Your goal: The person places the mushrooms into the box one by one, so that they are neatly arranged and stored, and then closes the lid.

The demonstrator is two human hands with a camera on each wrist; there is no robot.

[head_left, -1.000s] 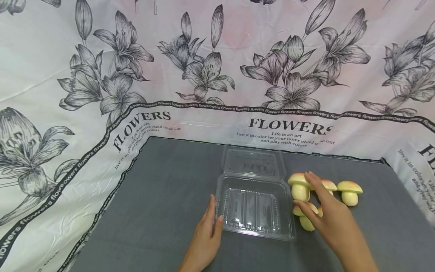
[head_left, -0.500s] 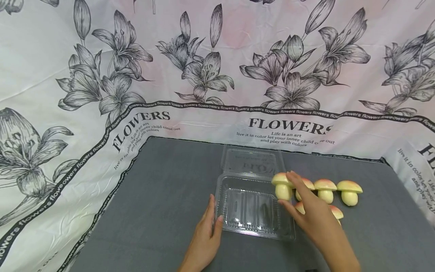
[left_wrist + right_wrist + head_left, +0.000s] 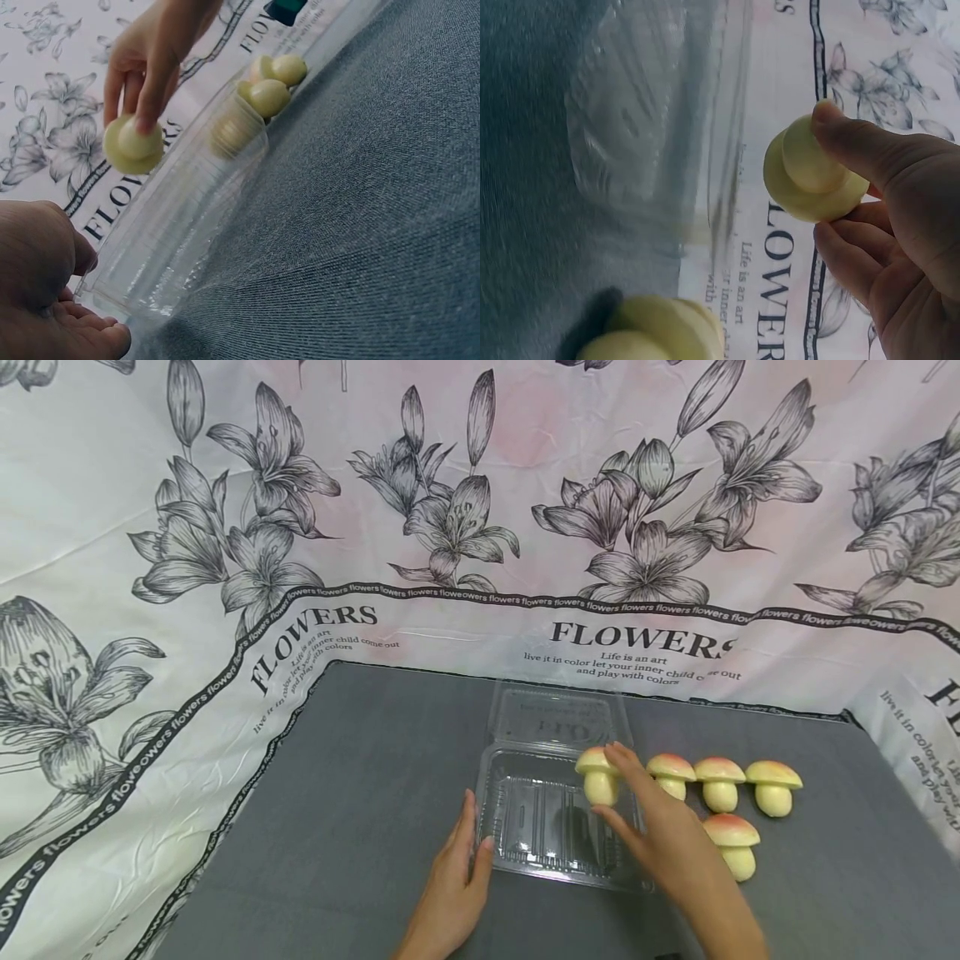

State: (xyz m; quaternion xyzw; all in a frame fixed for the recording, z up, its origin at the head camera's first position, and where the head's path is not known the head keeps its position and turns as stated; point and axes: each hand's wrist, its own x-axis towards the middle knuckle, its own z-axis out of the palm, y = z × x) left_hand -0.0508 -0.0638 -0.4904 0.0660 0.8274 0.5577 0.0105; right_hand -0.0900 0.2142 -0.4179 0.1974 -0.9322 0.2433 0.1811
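Observation:
A clear plastic clamshell container (image 3: 558,872) lies with its lid folded back on the grey cloth. My left hand (image 3: 450,877) holds its near left rim, thumb over the edge and fingers along the outside. In the left wrist view the left hand (image 3: 52,292) is at the container's corner. My right hand (image 3: 660,827) pinches a toy mushroom (image 3: 600,778), yellow with a reddish cap, above the container's right part. In the right wrist view, thumb and fingertips grip this mushroom (image 3: 814,169). More mushrooms stand right of the container, including a front one (image 3: 735,847).
A back row of mushrooms includes a middle one (image 3: 720,783) and a far right one (image 3: 772,787). The right forearm may hide part of the group. A white flower-print cloth (image 3: 450,635) borders the grey cloth (image 3: 360,777) behind and at both sides.
My right hand has carried the mushroom left, from the back row to above the container. The left hand has stayed at the rim, and the container has not moved.

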